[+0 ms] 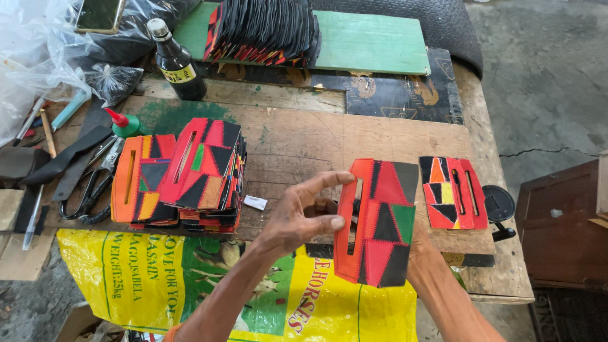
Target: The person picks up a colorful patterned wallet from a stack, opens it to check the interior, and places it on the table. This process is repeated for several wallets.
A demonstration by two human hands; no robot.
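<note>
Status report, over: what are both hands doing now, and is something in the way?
Left hand pinches slotted edge of patchwork piece. Right hand supports it from behind, mostly hidden. Nothing blocking; stack of similar pieces lies apart, left.

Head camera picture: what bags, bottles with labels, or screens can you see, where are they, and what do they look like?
Sack: hangs over the table's near edge; yellow and green, with printing.
Bottle: stands at the back left; dark glass, yellow label, pale cap.
Phone: lies in the far left corner on plastic; flat, dark screen.
Clear plastic bags: crumpled at the far left.
Small white tag: lies beside the patchwork stack.
</note>
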